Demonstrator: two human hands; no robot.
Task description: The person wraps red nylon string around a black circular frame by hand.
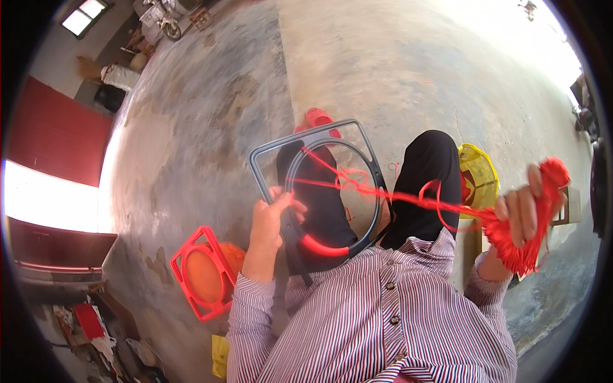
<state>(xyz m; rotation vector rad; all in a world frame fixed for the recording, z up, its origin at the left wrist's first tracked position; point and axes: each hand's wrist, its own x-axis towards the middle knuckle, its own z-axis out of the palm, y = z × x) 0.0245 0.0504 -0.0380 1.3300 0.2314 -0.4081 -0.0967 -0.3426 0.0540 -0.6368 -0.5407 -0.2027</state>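
Note:
My left hand (273,214) is closed around the left side of a dark grey frame (376,173), which has a round ring set inside a squarish outline. It is held tilted over my lap. A stretch of the ring's lower edge is wrapped in red (324,247). Out to the right, my right hand (525,214) grips a thick bundle of red ribbon (554,182), its loose ends fanning out below the fingers. Red strands (408,199) run stretched from that bundle across my knees to the ring's left side, with a few loops hanging off them.
On the floor to the left lies a red frame (216,311) with a round orange thing (203,276) at its opening. A yellow basket (490,167) stands beyond my right knee. Red footwear (319,118) shows ahead. A motorbike (167,22) is parked far left.

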